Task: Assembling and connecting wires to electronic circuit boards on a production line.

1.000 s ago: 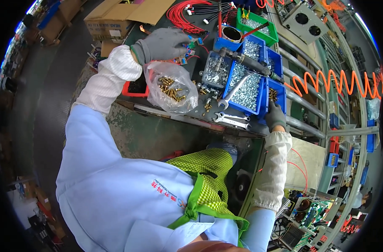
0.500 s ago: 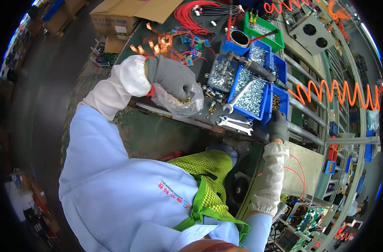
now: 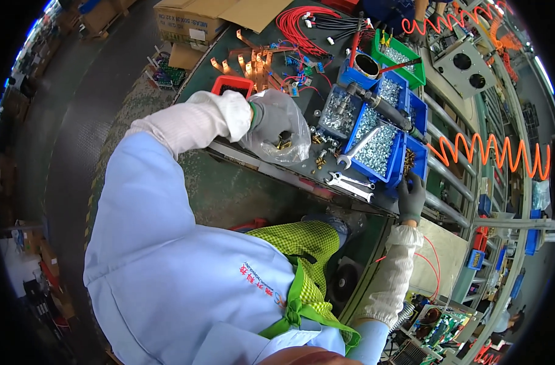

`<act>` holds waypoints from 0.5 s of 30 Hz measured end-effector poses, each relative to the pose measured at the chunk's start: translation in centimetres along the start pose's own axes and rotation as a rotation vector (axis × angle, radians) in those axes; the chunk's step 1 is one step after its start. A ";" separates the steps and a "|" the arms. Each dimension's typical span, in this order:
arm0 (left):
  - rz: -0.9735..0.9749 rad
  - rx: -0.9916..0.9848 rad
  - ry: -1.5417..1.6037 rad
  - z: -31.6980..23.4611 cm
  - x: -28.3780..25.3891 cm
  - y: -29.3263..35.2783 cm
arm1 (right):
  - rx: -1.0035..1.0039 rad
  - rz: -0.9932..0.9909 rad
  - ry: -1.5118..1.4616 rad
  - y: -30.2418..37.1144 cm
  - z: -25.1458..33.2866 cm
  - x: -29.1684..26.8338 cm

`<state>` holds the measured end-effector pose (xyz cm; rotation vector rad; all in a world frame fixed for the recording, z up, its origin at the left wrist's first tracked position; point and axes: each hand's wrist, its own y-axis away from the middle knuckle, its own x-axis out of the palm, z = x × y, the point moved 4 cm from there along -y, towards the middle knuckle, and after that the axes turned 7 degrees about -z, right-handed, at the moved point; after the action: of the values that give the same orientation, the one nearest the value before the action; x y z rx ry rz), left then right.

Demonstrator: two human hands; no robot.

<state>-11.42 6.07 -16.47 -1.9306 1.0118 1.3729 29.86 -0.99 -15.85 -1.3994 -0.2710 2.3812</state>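
Observation:
My gloved left hand [image 3: 270, 123] reaches down into a clear plastic bag [image 3: 299, 137] on the workbench. Its fingers curl over brass-coloured screws [image 3: 283, 143]; the plastic partly veils the fingertips, so what they pinch is unclear. Over at the bench's right end, my gloved right hand [image 3: 412, 199] rests by the near edge of a blue bin [image 3: 418, 148] of small brass-coloured parts. Thumb and forefinger stand apart there, with nothing seen between them. Loose screws [image 3: 320, 163] lie between the bag and several wrenches [image 3: 350, 185].
Blue bins of silvery fasteners [image 3: 375, 143] fill the bench's right side, a power tool [image 3: 384, 109] across them. Behind the bag are a red box [image 3: 232, 85], copper strips [image 3: 259, 67] and red cables [image 3: 299, 30]. An orange coiled hose [image 3: 490, 152] hangs at right; another person's arm [image 3: 420, 12] is beyond.
My left hand has sunk further into the bag, and the red box behind it now shows. My right hand's fingers have spread beside the blue bin. The whole view has shifted slightly.

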 end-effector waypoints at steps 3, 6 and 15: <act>0.071 -0.055 -0.201 0.9 -1.6 -0.4 | -0.046 -0.013 -0.052 0.7 0.9 -1.0; -0.067 -0.029 -0.103 1.0 -3.1 -0.6 | -0.077 -0.020 -0.081 1.5 2.0 -2.1; 0.155 -0.463 0.741 1.4 -5.6 1.7 | -0.091 -0.075 -0.226 3.9 6.0 -3.8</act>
<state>-14.66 7.69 -11.67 -2.8797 1.2615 1.0282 25.43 -6.00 -11.23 -1.1349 -0.4879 2.4927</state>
